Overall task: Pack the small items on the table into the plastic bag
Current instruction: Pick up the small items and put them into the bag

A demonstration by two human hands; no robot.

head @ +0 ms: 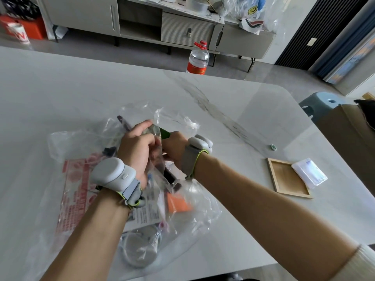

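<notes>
The crumpled clear plastic bag [203, 211] lies on the white marble-patterned table [223, 102], its long axis running from the near left edge toward the far middle, with its mouth at the far end where both hands meet. Both forearms reach forward and converge, each wrist wearing a grey strapped device. The left hand [138, 147] has its fingers curled, pinching the film at the bag's mouth. The right hand [172, 149] is fisted round a green stick-like item [164, 133] whose free end points away and left, against the raised film. Well to the right lie a square wooden tray [288, 180], a clear plastic case [309, 172] overlapping its far corner, and a small green ring [273, 147]
</notes>
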